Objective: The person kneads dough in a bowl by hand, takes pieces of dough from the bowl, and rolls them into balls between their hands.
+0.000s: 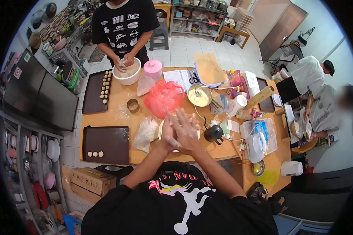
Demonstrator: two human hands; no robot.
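My left hand (168, 135) and my right hand (186, 133) are pressed palm to palm, the right one lying over the left with its fingers stretched forward. Pale flour or dough dusts the skin. Whatever lies between the palms is hidden. Beneath them is a pale bowl (161, 131), mostly covered by the hands. Left of it lies a clear plastic bag (146, 135), and a red plastic bag (164, 98) is just beyond. At the near left, a dark baking tray (106, 139) carries a few small dough balls (95, 154) in a row.
Across the table a person (125, 31) works both hands in a white basin (134, 78). Another tray (91, 94) with several dough balls, a metal ring (133, 105), a mixing bowl (199, 96), a black pitcher (213, 134) and a hand mixer (257, 148) surround me. Two people stand right.
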